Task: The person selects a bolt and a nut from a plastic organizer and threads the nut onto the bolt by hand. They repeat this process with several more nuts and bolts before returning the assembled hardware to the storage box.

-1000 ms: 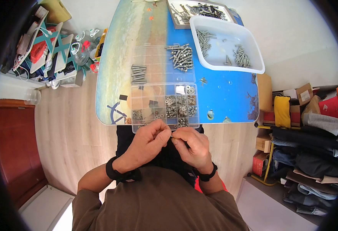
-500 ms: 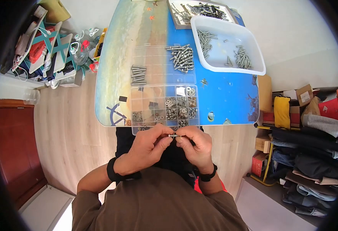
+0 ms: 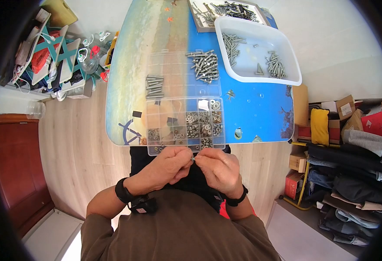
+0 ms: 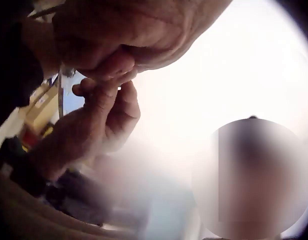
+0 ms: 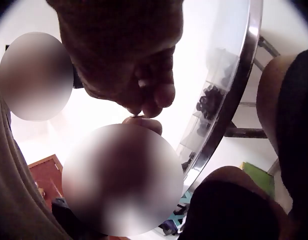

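Observation:
In the head view my left hand (image 3: 165,168) and right hand (image 3: 220,172) meet fingertip to fingertip in front of the table's near edge. Between them they pinch a small metal bolt (image 3: 193,159), mostly covered by the fingers. Just beyond the hands lies a clear compartment box (image 3: 162,117) with nuts and washers (image 3: 193,129) sorted in its cells. On its opened lid (image 3: 169,65) rest a heap of bolts (image 3: 205,65) and a row of longer bolts (image 3: 155,87). The wrist views show the same fingertips pressed together, with only a glint of metal.
A white plastic tub (image 3: 260,81) with two piles of screws stands at the back right. Behind it sits a shallow box (image 3: 206,29) of dark and silver screws. Folded clothes (image 3: 351,191) fill a rack at right; plastic bottles (image 3: 91,63) stand at left.
Half a second ago the bolt showed lengthwise between the fingertips; now the fingers cover most of it. Both hands have shifted slightly nearer to the body, and the left hand's fingers have curled in.

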Available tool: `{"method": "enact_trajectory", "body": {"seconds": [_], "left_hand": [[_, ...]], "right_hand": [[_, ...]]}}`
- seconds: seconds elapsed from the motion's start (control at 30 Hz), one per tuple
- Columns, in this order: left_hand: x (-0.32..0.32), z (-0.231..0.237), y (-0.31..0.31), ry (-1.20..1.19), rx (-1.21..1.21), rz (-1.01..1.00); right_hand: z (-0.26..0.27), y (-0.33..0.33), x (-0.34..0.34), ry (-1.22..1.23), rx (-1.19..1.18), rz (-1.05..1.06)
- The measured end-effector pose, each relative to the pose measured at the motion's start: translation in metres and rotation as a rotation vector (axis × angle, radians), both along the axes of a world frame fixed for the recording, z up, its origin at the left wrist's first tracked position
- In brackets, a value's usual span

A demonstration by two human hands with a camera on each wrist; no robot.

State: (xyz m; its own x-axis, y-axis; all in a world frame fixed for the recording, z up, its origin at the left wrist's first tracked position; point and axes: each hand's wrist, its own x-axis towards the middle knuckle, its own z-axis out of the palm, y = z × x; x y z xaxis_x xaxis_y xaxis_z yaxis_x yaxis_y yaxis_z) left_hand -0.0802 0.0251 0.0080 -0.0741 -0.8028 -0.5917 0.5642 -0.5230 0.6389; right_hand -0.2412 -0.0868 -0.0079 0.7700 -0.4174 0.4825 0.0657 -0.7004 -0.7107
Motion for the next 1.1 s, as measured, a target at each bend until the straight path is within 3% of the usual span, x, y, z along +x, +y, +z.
{"method": "enact_trajectory", "body": {"seconds": [0.13,0.4,0.5,0.6,0.83,1.07,1.1], "left_hand": [[0.007,0.001,0.0,0.198,0.07,-0.032],[0.011,0.005,-0.002,0.232,0.086,-0.048],[0.013,0.002,-0.003,0.221,0.07,-0.02],[0.014,0.001,-0.003,0.224,0.053,0.016],[0.014,-0.004,-0.003,0.211,0.032,0.048],[0.012,-0.003,-0.005,0.185,0.032,0.047],[0.011,-0.002,-0.005,0.158,0.045,0.048]], "right_hand": [[0.001,-0.002,0.001,-0.046,-0.115,0.045],[0.006,-0.01,0.002,-0.082,-0.111,0.08],[0.005,-0.012,0.0,-0.08,-0.078,-0.042],[0.009,-0.019,-0.003,0.049,-0.059,-0.233],[-0.002,-0.041,0.0,0.363,-0.08,-0.366],[0.015,-0.037,-0.003,0.336,0.04,-0.285],[0.02,-0.033,-0.002,0.234,0.129,-0.162]]}}
